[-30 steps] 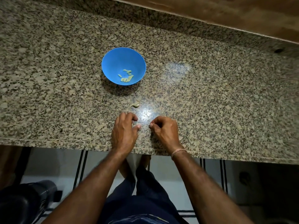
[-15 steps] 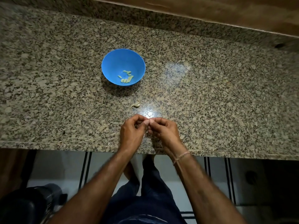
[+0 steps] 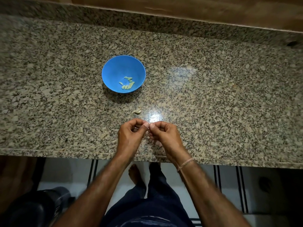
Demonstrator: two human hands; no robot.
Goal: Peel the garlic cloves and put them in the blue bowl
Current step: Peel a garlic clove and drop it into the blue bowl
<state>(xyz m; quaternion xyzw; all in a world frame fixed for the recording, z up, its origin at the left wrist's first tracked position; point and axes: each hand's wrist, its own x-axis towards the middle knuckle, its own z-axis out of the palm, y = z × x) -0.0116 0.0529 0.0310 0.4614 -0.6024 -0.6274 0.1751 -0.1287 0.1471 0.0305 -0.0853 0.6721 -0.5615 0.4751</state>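
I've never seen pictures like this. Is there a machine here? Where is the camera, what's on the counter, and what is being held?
No machine here: these are a person's two bare hands. The camera sits on the person's head and looks down, so you see arms, legs and floor below. The left hand and right hand meet above the stone counter, near its front edge, their fingers pinching something tiny, probably a garlic clove, mostly hidden. Farther back stands a blue bowl with several peeled cloves inside. Between bowl and hands lies one pale piece, clove or skin, I cannot tell.
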